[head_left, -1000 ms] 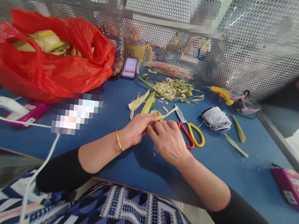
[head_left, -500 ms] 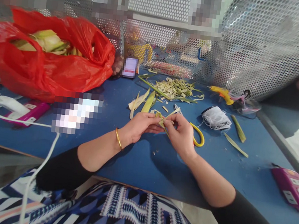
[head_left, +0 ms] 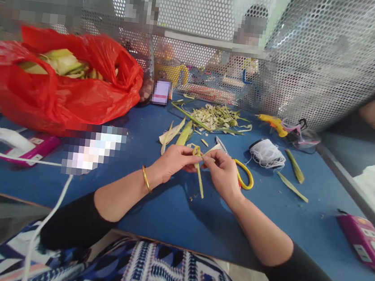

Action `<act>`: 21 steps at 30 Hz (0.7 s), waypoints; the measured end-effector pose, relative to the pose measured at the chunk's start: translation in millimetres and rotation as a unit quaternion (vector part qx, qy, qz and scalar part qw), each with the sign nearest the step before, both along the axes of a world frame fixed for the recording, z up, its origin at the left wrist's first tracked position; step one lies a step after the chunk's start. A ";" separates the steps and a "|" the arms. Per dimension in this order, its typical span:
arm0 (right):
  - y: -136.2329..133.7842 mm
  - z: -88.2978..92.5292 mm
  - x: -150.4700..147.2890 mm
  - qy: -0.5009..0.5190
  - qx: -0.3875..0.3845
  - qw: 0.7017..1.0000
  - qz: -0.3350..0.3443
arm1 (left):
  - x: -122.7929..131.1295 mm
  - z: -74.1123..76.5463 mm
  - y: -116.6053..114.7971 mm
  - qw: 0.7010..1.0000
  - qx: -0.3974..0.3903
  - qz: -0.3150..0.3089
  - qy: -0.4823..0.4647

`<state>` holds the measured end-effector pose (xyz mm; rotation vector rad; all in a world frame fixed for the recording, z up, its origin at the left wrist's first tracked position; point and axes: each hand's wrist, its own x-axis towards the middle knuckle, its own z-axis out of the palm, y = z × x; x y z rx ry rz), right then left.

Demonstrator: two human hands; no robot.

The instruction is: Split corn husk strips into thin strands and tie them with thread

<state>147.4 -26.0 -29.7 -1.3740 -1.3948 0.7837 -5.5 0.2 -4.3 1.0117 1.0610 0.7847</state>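
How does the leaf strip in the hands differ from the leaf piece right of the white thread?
The leaf strip is pinched between the left hand and right hand; the leaf piece lies untouched on the blue table. The leaf strip curls into a loop at its top; the leaf piece is nearly straight. Both are yellow-green.

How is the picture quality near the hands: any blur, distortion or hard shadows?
In the head view the left hand and right hand, pinching the leaf strip, look sharp; the same view shows only a soft shadow on the blue table under them; its wide lens bows the mesh screen and table edge; pixelated blocks hide several patches.
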 end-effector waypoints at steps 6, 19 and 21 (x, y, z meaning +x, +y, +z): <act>-0.3 -1.0 1.4 -0.060 0.055 0.997 0.010 | -2.5 2.1 1.7 0.996 -0.085 -0.004 -0.036; 1.0 0.2 20.7 -0.444 0.398 0.793 0.123 | -3.3 0.1 4.9 0.978 -0.146 0.067 -0.132; 0.5 2.8 21.3 -0.459 0.410 0.778 0.128 | -2.3 -1.7 4.2 0.982 -0.125 0.059 -0.128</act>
